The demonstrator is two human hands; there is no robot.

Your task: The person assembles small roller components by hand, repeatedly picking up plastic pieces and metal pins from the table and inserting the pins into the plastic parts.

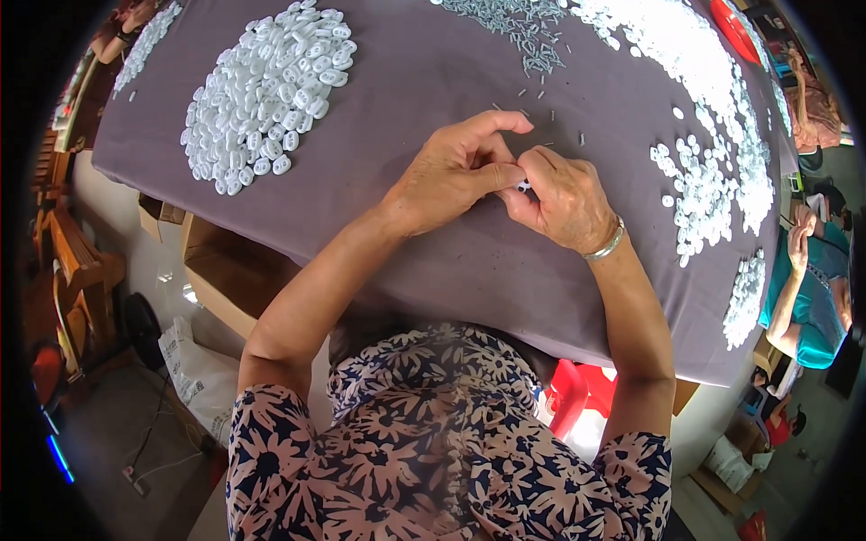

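My left hand (456, 171) and my right hand (564, 198) meet over the middle of the table. Between their fingertips is a small white plastic piece (522, 186) with dark spots, mostly covered by the fingers. The left thumb presses against it, while the left index finger is held out above. My right fingers are curled round the piece from the other side. Just beyond the hands lie a few loose grey pins (582, 139). To the left is a heap of white oval plastic pieces (271, 90), each with dark marks like holes.
A grey pin pile (532, 36) sits at the far side. Small white parts (704, 189) spread along the right, near a red tray (735, 32). Left of the cloth-covered table (379, 279) stand a cardboard box (216, 279) and white sack (194, 379). Other people (803, 270) sit nearby.
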